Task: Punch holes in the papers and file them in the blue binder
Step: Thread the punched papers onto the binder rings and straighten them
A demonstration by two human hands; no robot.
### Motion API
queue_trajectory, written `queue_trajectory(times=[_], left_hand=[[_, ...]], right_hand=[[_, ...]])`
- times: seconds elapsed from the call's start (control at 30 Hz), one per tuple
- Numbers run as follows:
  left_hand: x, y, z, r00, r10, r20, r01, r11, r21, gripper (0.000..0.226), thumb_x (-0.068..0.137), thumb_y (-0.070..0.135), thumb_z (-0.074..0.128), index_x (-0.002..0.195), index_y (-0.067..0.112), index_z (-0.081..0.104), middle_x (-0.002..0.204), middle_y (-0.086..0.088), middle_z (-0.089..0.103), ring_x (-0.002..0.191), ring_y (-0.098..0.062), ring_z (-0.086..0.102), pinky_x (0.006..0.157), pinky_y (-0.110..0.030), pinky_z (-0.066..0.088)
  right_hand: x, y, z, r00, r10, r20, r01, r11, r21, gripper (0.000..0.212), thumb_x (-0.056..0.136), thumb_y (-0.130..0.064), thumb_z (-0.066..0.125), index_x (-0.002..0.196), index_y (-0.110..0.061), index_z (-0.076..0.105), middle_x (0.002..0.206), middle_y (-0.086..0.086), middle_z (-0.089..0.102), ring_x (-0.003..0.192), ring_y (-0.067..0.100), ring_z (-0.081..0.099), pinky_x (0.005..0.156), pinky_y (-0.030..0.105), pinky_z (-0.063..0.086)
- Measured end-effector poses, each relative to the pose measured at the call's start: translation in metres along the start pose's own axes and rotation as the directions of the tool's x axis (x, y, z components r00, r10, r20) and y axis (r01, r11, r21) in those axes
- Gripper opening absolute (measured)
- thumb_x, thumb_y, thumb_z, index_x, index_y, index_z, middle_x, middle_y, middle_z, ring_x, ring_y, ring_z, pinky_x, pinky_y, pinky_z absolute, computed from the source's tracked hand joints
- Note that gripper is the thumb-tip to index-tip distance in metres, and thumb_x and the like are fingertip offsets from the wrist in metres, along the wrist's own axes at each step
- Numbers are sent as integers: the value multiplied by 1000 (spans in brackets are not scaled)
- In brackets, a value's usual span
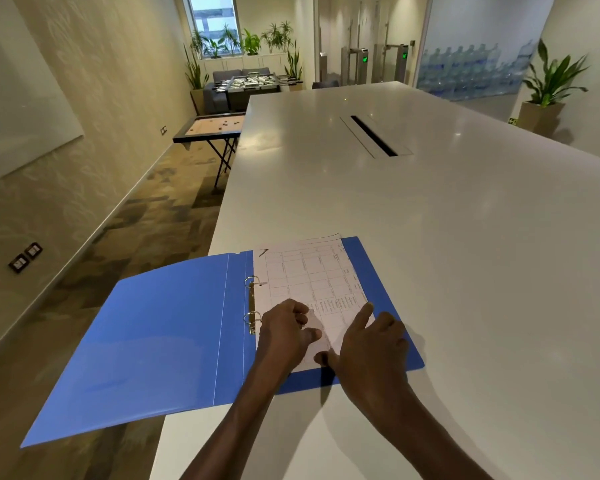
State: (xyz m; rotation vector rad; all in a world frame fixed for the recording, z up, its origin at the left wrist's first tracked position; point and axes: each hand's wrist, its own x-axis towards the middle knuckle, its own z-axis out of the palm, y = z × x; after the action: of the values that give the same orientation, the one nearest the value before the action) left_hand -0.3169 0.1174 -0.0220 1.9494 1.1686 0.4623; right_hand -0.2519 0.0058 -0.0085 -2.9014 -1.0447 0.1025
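Note:
The blue binder (160, 327) lies open at the near left edge of the white table (430, 220), its left cover hanging out past the edge. White papers (309, 271) printed with a table grid lie on its right half, beside the two metal rings (253, 303). My left hand (284, 330) rests on the papers' near left part, fingers curled and thumb pressing down. My right hand (371, 344) lies on the papers' near right corner, index finger stretched along the right edge and thumb at the bottom edge. No hole punch is in view.
A long black cable slot (374, 135) sits in the table's middle. Left of the table are carpeted floor, a small game board on folding legs (208, 128) and a foosball table (253, 83). A potted plant (544, 95) stands at the far right.

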Motion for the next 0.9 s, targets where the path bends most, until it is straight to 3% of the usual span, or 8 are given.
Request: queue_trajectory(times=[0.17,0.37,0.47,0.57,0.63,0.73,0.8,0.9], left_hand=[[4,-2,0,1000,-11,23,10,1000,8,44,75,15,82,114,12,62,96,0,64,85,-14,61,65,-17,47],[2,-1,0,1000,-14,24,13,1000,10,41,76,15,81,113,13,62,96,2,62,84,-12,59,60,-12,43],[2,0,-1,999,-12,30,12,1000,0,41,75,16,81,111,13,62,97,1,63,84,-12,60,59,-13,43],[2,-2,-2,999,6,43,-6,1000,-4,38,75,17,82,107,15,62,94,3,62,82,-10,59,59,-12,43],[2,-3,-2,998,19,52,-20,1000,8,36,74,15,82,104,17,62,90,5,62,82,-11,59,64,-15,49],[4,-2,-5,998,3,69,-4,1000,9,33,76,15,80,103,18,61,89,6,61,78,-9,59,63,-17,51],[4,-1,-7,995,-4,98,-2,999,54,34,78,23,79,105,21,60,91,8,61,74,-6,57,55,-12,42],[7,0,-6,994,6,114,-24,987,159,27,83,29,73,107,24,63,99,7,65,69,-4,55,52,-10,36]], right_hand=[[0,2,-1,999,33,34,-34,999,11,116,74,-78,46,147,2,4,144,24,30,130,36,35,106,39,35],[10,-2,-5,996,25,86,-30,998,58,113,74,-69,58,145,3,7,137,22,36,123,32,40,102,32,38],[17,-4,-4,997,-25,68,17,993,118,96,79,-61,61,139,1,19,127,18,44,112,25,46,91,26,41],[22,-7,1,996,-56,75,29,948,317,82,81,-48,67,135,-3,24,126,14,43,111,22,47,89,24,44],[27,-5,3,995,-76,66,34,867,497,79,77,-45,72,132,-8,29,125,9,46,112,21,49,86,25,49],[39,1,-1,995,-77,63,12,717,697,67,76,-38,75,125,-14,35,123,4,51,107,18,53,63,15,44],[46,8,-8,997,-73,16,39,688,725,53,82,-31,70,121,-14,39,123,4,55,98,14,55,55,10,38],[53,15,-12,986,-139,-93,165,736,656,34,89,-25,60,119,-14,48,121,3,61,84,6,52,51,7,35]])
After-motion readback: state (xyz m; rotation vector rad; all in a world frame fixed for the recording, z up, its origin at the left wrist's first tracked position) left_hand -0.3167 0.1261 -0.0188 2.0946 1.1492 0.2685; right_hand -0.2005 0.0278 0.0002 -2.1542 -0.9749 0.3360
